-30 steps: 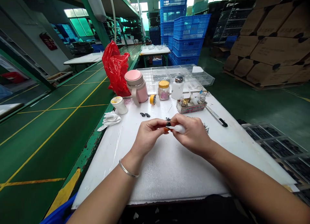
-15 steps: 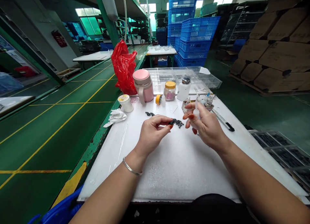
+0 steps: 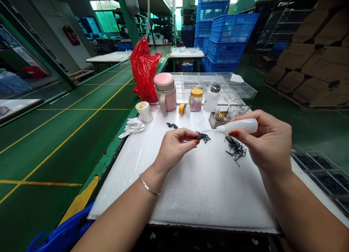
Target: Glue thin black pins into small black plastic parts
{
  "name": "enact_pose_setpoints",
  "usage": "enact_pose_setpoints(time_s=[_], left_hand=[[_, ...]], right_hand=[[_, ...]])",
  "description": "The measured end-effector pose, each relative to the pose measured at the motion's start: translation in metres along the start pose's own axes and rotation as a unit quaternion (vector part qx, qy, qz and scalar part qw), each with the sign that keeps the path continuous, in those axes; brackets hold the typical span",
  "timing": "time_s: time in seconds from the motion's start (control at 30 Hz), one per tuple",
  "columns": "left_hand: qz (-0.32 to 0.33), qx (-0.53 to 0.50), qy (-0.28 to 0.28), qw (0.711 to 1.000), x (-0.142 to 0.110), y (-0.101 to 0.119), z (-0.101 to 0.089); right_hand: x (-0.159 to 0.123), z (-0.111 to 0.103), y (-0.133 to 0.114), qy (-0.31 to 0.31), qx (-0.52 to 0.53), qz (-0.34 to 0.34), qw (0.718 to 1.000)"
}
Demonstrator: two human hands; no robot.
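My left hand [image 3: 177,146] is pinched on a small black part at the edge of a little heap of black parts [image 3: 204,137] on the white foam mat [image 3: 196,186]. My right hand [image 3: 268,141] grips a small white squeeze bottle [image 3: 240,126], held level with its nozzle pointing left toward that heap. A scatter of thin black pins [image 3: 235,149] lies on the mat just under and left of the right hand. Two more black parts [image 3: 171,125] lie farther back.
Along the mat's far edge stand a pink mug [image 3: 165,92], a white jar [image 3: 144,111], yellow tape [image 3: 182,108], a yellow-lidded jar [image 3: 196,99], a white dispenser bottle [image 3: 212,97], a small box of bottles [image 3: 223,116], clear compartment trays [image 3: 218,85]. White gloves [image 3: 133,126] and red bag [image 3: 144,72] at left; part trays [image 3: 319,168] at right.
My hands were together at the mat's middle working one small part. The right hand drew away to the right and now holds the white bottle level; the left stays pinched by the heap.
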State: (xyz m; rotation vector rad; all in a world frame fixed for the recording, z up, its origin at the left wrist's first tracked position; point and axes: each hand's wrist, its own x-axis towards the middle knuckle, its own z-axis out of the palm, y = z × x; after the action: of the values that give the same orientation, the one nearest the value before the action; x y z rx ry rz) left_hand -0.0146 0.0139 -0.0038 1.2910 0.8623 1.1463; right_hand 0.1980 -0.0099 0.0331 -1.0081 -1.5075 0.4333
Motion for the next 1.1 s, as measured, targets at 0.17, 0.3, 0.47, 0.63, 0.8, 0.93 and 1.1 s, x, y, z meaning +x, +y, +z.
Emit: enact_pose_setpoints(time_s=[0.17,0.3,0.47,0.63,0.8,0.93,1.1], left_hand=[[0.005,0.001,-0.006,1.000,-0.001,0.001,0.000],[-0.007,0.008,-0.009,1.000,-0.002,0.003,0.001],[-0.001,0.014,-0.008,1.000,-0.002,0.003,0.002],[0.001,0.020,-0.009,1.000,-0.002,0.002,0.001],[-0.001,0.022,-0.009,1.000,-0.002,0.001,0.000],[-0.001,0.024,-0.009,1.000,-0.002,0.001,0.000],[-0.001,0.023,-0.008,1.000,-0.002,0.001,0.001]], right_hand=[[-0.007,0.008,0.000,-0.004,0.001,-0.027,1.000],[-0.009,0.012,0.002,-0.011,-0.015,-0.029,0.999],[-0.010,0.012,0.001,-0.007,-0.024,-0.020,0.999],[-0.009,0.011,-0.002,-0.013,-0.033,-0.009,0.999],[-0.009,0.010,-0.004,-0.016,-0.049,-0.014,0.999],[-0.008,0.009,-0.005,-0.013,-0.045,-0.016,0.999],[-0.008,0.010,-0.004,-0.014,-0.036,-0.017,0.999]])
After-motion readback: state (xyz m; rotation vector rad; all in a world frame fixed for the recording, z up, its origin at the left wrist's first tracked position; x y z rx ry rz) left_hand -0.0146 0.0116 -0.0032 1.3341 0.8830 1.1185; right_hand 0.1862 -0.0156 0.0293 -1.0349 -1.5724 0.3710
